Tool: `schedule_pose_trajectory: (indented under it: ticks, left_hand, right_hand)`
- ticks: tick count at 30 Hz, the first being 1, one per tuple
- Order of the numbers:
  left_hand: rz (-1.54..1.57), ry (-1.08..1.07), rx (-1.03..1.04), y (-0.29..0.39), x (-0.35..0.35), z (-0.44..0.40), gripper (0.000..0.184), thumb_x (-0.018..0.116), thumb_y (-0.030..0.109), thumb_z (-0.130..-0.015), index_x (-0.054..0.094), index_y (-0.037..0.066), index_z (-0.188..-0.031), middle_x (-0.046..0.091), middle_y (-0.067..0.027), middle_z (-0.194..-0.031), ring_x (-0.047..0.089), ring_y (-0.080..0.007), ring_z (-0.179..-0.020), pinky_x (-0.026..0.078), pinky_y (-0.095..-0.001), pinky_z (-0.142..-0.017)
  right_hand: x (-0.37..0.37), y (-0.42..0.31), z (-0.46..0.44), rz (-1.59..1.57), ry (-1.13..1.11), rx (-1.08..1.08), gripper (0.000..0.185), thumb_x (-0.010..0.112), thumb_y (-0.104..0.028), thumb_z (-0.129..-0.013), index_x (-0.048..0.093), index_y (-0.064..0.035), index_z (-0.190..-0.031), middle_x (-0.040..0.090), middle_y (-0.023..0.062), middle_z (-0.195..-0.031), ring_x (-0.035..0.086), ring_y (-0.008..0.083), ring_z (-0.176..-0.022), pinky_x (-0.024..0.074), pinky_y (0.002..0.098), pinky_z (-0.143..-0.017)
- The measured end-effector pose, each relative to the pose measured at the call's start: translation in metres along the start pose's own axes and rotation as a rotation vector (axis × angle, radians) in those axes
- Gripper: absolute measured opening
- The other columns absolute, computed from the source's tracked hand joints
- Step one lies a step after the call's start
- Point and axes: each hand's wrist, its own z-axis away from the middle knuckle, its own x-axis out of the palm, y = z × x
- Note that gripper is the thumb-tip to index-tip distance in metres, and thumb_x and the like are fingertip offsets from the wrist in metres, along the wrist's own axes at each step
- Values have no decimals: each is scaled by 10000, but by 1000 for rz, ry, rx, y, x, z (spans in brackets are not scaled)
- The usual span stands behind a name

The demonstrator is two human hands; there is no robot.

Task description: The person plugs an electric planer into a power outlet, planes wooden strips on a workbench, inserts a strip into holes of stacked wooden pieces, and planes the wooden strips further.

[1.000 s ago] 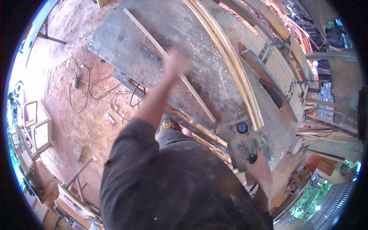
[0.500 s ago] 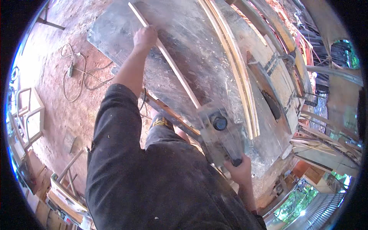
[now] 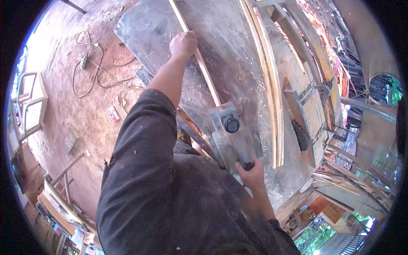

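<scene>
A long, thin wooden strip [image 3: 207, 78] lies across the dusty grey tabletop [image 3: 148, 40]. My left hand [image 3: 183, 44] is closed around this strip towards its far part. My right hand [image 3: 253, 172] grips the rear handle of an electric hand planer [image 3: 227, 138], which has a round black front knob [image 3: 231, 124]. The planer rests over the near part of the strip and hides that end. Its underside and blade are out of sight.
Several pale strips [image 3: 272, 102] lie together right of the planer. Beyond them a toothed circular saw blade [image 3: 299, 135] stands up beside a board. A cord with a socket box [image 3: 83, 62] and a small red-and-white packet [image 3: 113, 114] lie on the dirt floor at left.
The planer has moved forward along the strip, closer to my left hand. My left hand keeps its hold on the strip. The whole view has shifted and turned somewhat.
</scene>
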Motion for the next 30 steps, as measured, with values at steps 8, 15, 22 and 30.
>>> schedule_pose_trajectory:
  ticks: [8,15,22,30]
  left_hand:
    - [32,31,14,-2,3,-1,430,416,371,-971,733,84,-924,705,-168,-949,677,-356,-925,528,-446,-852]
    - [29,50,-6,-2,4,3,425,415,351,-965,736,84,-888,707,-166,-933,687,-347,-886,539,-440,-828]
    - [44,98,25,-4,11,1,424,414,346,-958,739,89,-870,709,-160,-890,690,-346,-855,546,-434,-807]
    - [28,-31,-16,-6,1,-10,447,407,390,-958,727,79,-979,695,-185,-1010,669,-352,-966,526,-432,-880]
  right_hand:
    - [-6,25,-2,104,-15,6,351,728,-172,-742,649,47,-1006,686,190,-792,693,238,-747,524,362,-674]
    - [10,-9,-30,132,24,58,345,725,-188,-745,662,60,-975,698,192,-815,696,266,-763,527,370,-711]
    - [31,-51,-81,57,89,-94,352,715,-213,-725,672,35,-971,692,192,-800,693,273,-753,523,381,-710]
    - [37,-150,-139,153,51,-109,344,693,-192,-693,668,38,-948,688,171,-788,679,249,-737,511,361,-722]
